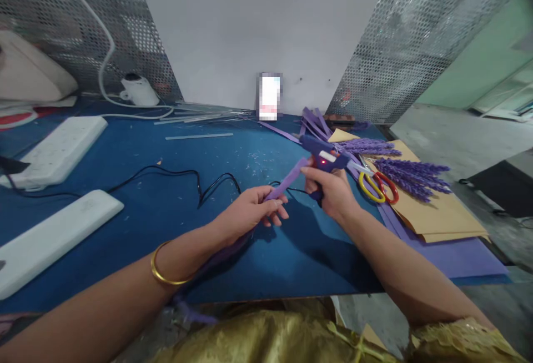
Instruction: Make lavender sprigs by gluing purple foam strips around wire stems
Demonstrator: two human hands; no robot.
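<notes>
A purple strip [287,180] runs between my two hands above the blue table. My left hand [254,210] pinches its lower part between thumb and fingers. In my right hand [331,185] is a dark blue glue gun [318,147] with a small red light, its nozzle pointing up and left. The thumb and a finger of that same hand also meet the strip's upper end. Just right of the glue gun lie scissors [387,186] with yellow and red handles. Purple flower sprigs [412,174] rest on brown paper [447,216] at the right.
A black cable [145,170] crosses the blue table [158,252]. White power strips [62,238] lie at the left. Clear thin sticks [208,113] and a lit phone [270,96] are at the back. Purple strips [314,121] and purple sheets [466,257] lie on the right.
</notes>
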